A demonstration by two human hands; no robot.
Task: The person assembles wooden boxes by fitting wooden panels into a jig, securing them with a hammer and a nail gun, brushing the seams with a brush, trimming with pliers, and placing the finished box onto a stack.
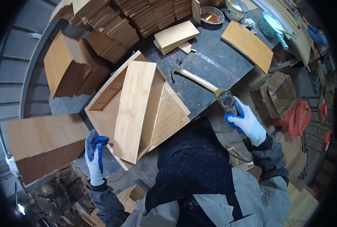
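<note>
Over the dark table (189,96), a board (135,109) points lengthwise forward — slanting right.

There are two gloved hands, a left hand (95,151) and a right hand (249,122); one dark tool (226,100); one hammer (197,77) at the table's (210,65) near edge; one drawer (172,119) and one loose board (135,109) over that edge's left part; one brown panel (248,45) jutting past its right part; one metal bowl (219,12) toward the far edge; one turquoise pan (265,28).
</note>
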